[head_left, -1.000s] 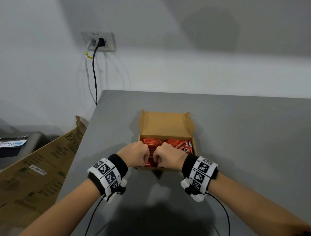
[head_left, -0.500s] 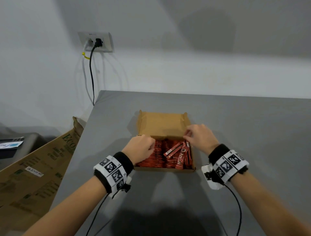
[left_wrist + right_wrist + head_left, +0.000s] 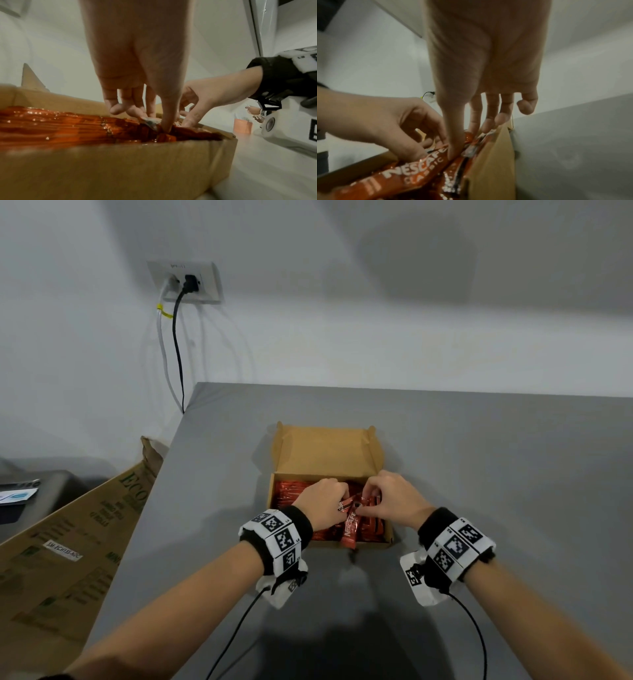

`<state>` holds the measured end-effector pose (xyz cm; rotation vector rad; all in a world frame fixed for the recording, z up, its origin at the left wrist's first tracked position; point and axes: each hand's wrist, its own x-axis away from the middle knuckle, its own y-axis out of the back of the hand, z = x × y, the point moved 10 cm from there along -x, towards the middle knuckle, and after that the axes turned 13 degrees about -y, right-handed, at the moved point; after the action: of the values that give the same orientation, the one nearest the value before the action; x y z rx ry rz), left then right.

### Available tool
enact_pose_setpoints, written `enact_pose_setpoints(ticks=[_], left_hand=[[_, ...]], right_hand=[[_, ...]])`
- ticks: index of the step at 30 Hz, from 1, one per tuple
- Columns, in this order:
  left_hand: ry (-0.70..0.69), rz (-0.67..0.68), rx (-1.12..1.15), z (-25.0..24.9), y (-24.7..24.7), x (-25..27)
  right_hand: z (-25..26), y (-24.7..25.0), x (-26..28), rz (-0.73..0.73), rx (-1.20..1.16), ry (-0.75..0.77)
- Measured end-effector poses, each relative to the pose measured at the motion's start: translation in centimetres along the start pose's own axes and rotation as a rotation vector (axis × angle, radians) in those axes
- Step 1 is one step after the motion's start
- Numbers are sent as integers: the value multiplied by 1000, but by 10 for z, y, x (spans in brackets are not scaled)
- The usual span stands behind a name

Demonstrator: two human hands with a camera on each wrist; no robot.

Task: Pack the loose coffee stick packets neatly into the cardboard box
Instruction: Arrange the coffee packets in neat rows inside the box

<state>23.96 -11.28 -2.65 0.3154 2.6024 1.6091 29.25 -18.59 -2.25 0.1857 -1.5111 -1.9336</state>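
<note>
White letters reading "NESCAFE CLASSIC" run along a red coffee stick packet point(image 3: 412, 171) in the cardboard box point(image 3: 494, 155). Left of the desk point(image 3: 479, 474), a leaning cardboard sheet point(image 3: 68, 542) bears green "ECO" lettering and a white sticker, too small to read.

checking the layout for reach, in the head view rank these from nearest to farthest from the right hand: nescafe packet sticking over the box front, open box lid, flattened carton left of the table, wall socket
1. Nescafe packet: under the right hand, in the box.
2. Open box lid: just beyond the hand.
3. Flattened carton: far left, off the table.
4. Wall socket: on the wall, upper left.
</note>
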Motion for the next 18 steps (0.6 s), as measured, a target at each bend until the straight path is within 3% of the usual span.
enact_pose_setpoints(ticks=[4, 9, 14, 18], left_hand=[[17, -89, 50, 1, 5, 5], [96, -257, 205, 14, 27, 24], [150, -183, 493, 29, 15, 34], [137, -370, 509, 37, 32, 42]], right_hand=[[5, 2, -1, -12, -41, 34], [8, 21, 2, -16, -333, 43], [36, 43, 8, -173, -427, 133], [59, 50, 16, -250, -554, 191]])
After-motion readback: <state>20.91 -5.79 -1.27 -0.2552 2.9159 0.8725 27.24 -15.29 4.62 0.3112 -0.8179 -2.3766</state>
